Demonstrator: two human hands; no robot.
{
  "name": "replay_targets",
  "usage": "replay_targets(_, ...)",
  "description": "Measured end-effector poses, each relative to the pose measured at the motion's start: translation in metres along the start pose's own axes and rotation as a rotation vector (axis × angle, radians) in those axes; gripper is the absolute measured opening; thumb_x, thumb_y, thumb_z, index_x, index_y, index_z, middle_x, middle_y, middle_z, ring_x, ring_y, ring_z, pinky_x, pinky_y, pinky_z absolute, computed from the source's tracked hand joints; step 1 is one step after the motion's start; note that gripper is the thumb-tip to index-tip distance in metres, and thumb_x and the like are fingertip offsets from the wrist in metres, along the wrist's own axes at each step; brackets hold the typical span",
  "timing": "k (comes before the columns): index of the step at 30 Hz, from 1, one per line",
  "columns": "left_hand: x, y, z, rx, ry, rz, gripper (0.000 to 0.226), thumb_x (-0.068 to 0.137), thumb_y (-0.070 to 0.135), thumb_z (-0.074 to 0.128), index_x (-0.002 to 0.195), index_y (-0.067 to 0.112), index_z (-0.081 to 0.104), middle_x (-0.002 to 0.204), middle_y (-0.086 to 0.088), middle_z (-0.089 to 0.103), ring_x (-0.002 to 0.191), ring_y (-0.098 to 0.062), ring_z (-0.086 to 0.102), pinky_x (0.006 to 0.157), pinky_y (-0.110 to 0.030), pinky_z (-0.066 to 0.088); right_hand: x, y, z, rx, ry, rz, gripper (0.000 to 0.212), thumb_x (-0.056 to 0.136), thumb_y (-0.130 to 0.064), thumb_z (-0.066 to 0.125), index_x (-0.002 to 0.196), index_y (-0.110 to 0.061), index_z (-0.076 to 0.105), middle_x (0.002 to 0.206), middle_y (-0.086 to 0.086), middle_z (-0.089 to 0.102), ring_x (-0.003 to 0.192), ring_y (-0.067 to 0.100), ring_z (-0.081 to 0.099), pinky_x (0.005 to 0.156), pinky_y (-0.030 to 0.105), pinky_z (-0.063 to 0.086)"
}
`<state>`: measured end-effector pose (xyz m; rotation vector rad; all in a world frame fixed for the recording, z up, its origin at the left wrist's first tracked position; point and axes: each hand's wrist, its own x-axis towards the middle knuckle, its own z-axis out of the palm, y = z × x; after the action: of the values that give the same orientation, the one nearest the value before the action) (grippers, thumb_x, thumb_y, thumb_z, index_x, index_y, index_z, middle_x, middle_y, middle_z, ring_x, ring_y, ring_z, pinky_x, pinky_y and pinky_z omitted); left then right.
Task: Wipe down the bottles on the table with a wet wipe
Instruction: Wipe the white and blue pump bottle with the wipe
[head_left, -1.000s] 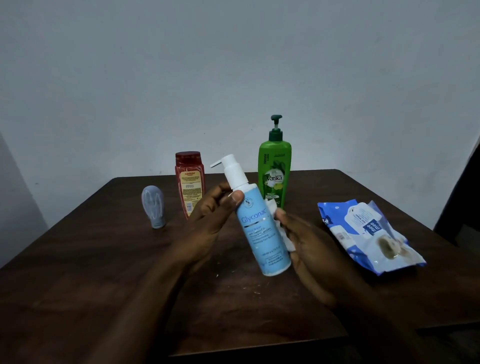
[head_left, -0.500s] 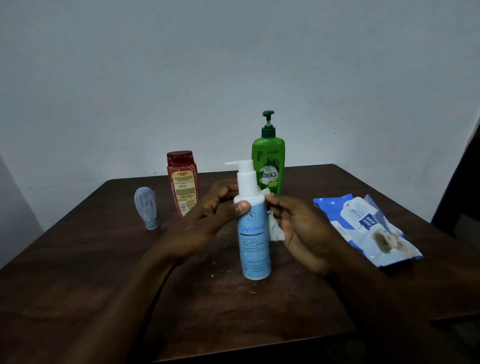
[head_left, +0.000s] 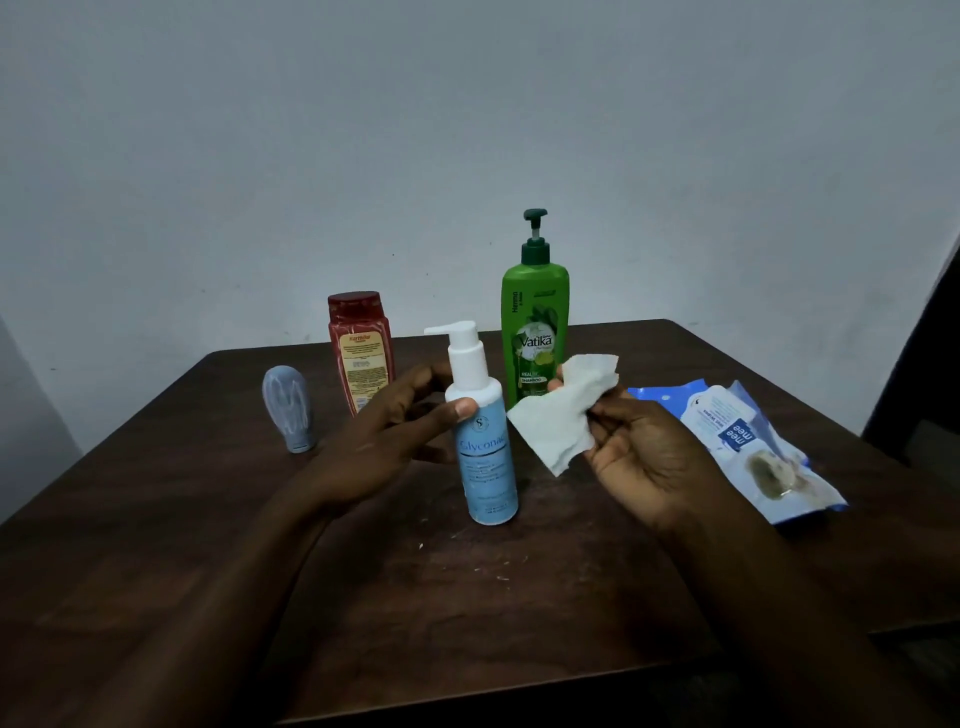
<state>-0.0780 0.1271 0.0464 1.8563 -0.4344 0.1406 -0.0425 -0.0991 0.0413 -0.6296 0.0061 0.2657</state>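
Head view takes in a dark wooden worktop whose near edge and both near corners are cut off by the frame. My forearms come in from below, in shadow.

My left grip is wrapped round the shoulder of the blue bottle, thumb across the front just under the white pump collar, fingers curled behind and mostly hidden. My right grip is turned palm up just right of that bottle and pinches a white wipe between thumb and fingers. The wipe stands up crumpled, its lower corner close to the bottle, though I cannot tell if they touch.

A blue-and-white wipes pack lies flat at the right, partly behind my right grip, reading "mee mee" upside down, with a brownish patch on its flap. The green bottle stands upright at the back, its foot hidden by the wipe; its label reads "Vatika", "Henna" and "SHAMPOO".

The blue bottle stands at centre, leaning slightly, its base seemingly on the worktop; it shows an "S" in a circle and "Glycona", the rest cut by the curve, with smaller print blurred. A red bottle stands behind my left grip, its lower part hidden and its label too soft to read. A small grey bottle stands at far left, cap down.
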Motion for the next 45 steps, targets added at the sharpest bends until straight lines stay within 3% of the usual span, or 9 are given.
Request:
replay_targets(4,0.006,0.0,-0.003,-0.018,0.045,-0.006,0.036,0.085,0.041,0.058,0.121,0.039,0.055,0.118,0.028,0.066,0.115,0.0,0.062,0.078,-0.028,0.06,0.005,0.004,-0.003,-0.065,0.046,-0.028,0.028,0.097,0.01,0.039,0.096,-0.005,0.062,0.074,0.009,0.075,0.062,0.014,0.073,0.069,0.029,0.059)
replay_targets(6,0.014,0.001,-0.007,-0.017,0.076,-0.01,0.036,0.086,0.041,0.059,0.122,0.035,0.057,0.119,0.02,0.067,0.114,-0.004,0.064,0.08,-0.033,0.061,0.005,0.008,-0.001,-0.189,0.058,-0.066,0.03,0.097,0.009,0.04,0.093,-0.008,0.064,0.08,0.007,0.073,0.065,0.012,0.072,0.067,0.028,0.06)
replay_targets(9,0.03,0.004,-0.016,0.049,0.108,-0.025,0.039,0.085,0.045,0.06,0.121,0.03,0.058,0.12,0.007,0.068,0.112,-0.01,0.066,0.082,-0.039,0.061,0.002,0.01,-0.003,-0.361,0.053,-0.107,0.031,0.1,0.007,0.037,0.102,-0.006,0.066,0.09,0.007,0.067,0.078,0.015,0.066,0.069,0.027,0.057)
replay_targets(11,0.042,0.005,-0.022,0.074,0.137,-0.043,0.039,0.089,0.043,0.06,0.123,0.025,0.058,0.121,0.001,0.066,0.112,-0.014,0.066,0.083,-0.041,0.061,0.004,0.013,-0.002,-0.409,0.038,-0.072,0.032,0.1,0.006,0.036,0.112,-0.002,0.064,0.089,0.008,0.064,0.075,0.016,0.063,0.065,0.023,0.056)
replay_targets(14,0.061,0.007,-0.03,0.124,0.17,-0.039,0.031,0.098,0.034,0.057,0.125,0.02,0.056,0.123,0.002,0.062,0.111,-0.014,0.064,0.077,-0.033,0.062,0.008,0.021,0.002,-0.519,0.149,-0.046,0.026,0.103,-0.006,0.043,0.114,0.007,0.063,0.08,0.013,0.059,0.067,0.02,0.057,0.066,0.027,0.051)
replay_targets(17,0.079,0.01,-0.035,0.176,0.189,-0.038,0.03,0.1,0.033,0.056,0.126,0.018,0.054,0.124,0.003,0.058,0.108,-0.011,0.062,0.071,-0.025,0.059,0.008,0.021,-0.002,-0.634,0.089,-0.059,0.025,0.097,0.007,0.043,0.111,0.014,0.062,0.079,0.013,0.062,0.069,0.021,0.06,0.066,0.028,0.054)
replay_targets(22,0.098,-0.001,-0.036,0.174,0.225,-0.104,0.029,0.1,0.031,0.057,0.124,0.016,0.053,0.124,-0.001,0.057,0.115,-0.018,0.059,0.089,-0.044,0.058,0.009,0.022,-0.006,-0.658,0.051,-0.025,0.02,0.091,0.013,0.045,0.105,0.017,0.06,0.074,0.012,0.065,0.069,0.021,0.064,0.069,0.032,0.055)
replay_targets(30,0.102,-0.01,-0.032,0.174,0.229,-0.157,0.028,0.103,0.026,0.051,0.128,0.014,0.049,0.123,-0.001,0.054,0.118,-0.019,0.056,0.093,-0.044,0.055,0.018,0.029,-0.01,-0.635,0.038,-0.036,0.019,0.094,0.008,0.047,0.105,0.017,0.059,0.077,0.014,0.064,0.066,0.02,0.065,0.061,0.029,0.056)
replay_targets(45,0.091,-0.02,-0.029,0.189,0.225,-0.21,0.039,0.103,0.027,0.051,0.139,0.018,0.042,0.142,-0.005,0.049,0.129,-0.022,0.049,0.099,-0.048,0.05,0.025,0.03,-0.012,-0.68,0.042,-0.062,0.019,0.093,0.009,0.048,0.105,0.018,0.06,0.081,0.016,0.064,0.073,0.023,0.064,0.07,0.034,0.057)
